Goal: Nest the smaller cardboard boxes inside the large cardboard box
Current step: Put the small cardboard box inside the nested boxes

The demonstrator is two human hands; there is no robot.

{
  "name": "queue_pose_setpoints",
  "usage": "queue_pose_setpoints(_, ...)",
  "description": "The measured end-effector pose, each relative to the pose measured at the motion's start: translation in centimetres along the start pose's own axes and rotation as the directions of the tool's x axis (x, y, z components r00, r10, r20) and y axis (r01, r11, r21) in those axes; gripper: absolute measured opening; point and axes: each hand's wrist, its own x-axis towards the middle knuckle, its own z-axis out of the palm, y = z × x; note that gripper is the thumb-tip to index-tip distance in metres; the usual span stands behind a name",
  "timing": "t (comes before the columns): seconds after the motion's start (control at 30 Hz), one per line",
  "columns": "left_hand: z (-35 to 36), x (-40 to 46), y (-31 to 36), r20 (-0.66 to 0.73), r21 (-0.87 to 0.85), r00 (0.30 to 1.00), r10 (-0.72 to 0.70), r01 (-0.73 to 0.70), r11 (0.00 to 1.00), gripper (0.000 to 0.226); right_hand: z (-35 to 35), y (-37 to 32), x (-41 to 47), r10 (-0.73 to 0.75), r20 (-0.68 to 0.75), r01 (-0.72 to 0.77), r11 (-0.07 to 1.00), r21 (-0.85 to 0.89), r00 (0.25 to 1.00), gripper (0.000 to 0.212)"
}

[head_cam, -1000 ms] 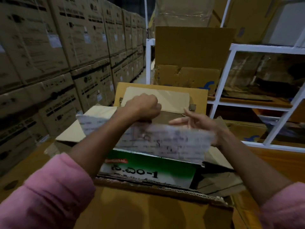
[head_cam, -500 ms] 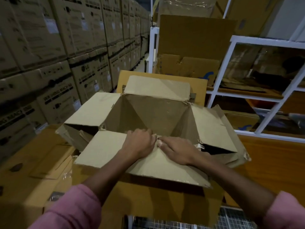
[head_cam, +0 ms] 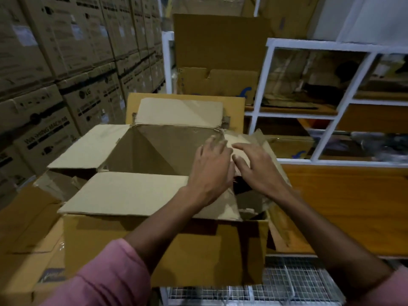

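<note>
The large cardboard box (head_cam: 159,246) stands in front of me with its flaps spread open and its inside mostly dark and bare. My left hand (head_cam: 212,171) and my right hand (head_cam: 256,168) hover side by side over the box's right side, fingers straight and loosely spread. Under them lies the box's right flap (head_cam: 238,141), pale and crumpled. Whether the fingers touch the flap I cannot tell. Folded cardboard pieces (head_cam: 251,206) show in the box's near right corner. The near flap (head_cam: 123,195) lies flat toward me.
Stacked printed cartons (head_cam: 55,62) form a wall on the left. A white shelf frame (head_cam: 318,102) with flattened cardboard stands at right, above an orange-brown surface (head_cam: 344,206). Tall flattened boxes (head_cam: 218,56) lean behind. A wire mesh (head_cam: 287,283) lies below.
A second ago I held a green-printed smaller box over the large one. Half a second ago both hands pressed the near flap. Now they have moved up and right over the right flap.
</note>
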Motion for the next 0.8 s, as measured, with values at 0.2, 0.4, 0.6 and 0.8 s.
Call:
queue_pose_setpoints(0.2, 6.1, 4.8, 13.3, -0.042, -0.052, 0.984, 0.173, -0.175, 0.983, 0.053, -8.2, 9.9, -5.9, 0.114, -0.203, -0.138, 0.985, -0.108, 0.973, 0.044)
queue_pose_setpoints(0.4, 14.7, 7.1, 25.7, 0.176, -0.055, 0.953, 0.246, -0.24, 0.969, 0.066, -16.4, 23.1, -15.5, 0.378, -0.171, -0.409, 0.886, -0.219, 0.91, 0.056)
queue_pose_setpoints(0.6, 23.0, 9.0, 36.8, 0.356, -0.072, 0.885, 0.301, -0.295, 0.953, 0.074, -22.5, 33.8, -25.9, 0.594, -0.101, -0.599, 0.763, -0.243, 0.798, 0.078)
queue_pose_setpoints(0.8, 27.6, 10.6, 43.5, 0.367, -0.07, 0.863, 0.348, -0.347, 0.935, 0.077, -26.1, 39.0, -29.3, 0.65, -0.152, -0.667, 0.711, -0.225, 0.744, 0.08)
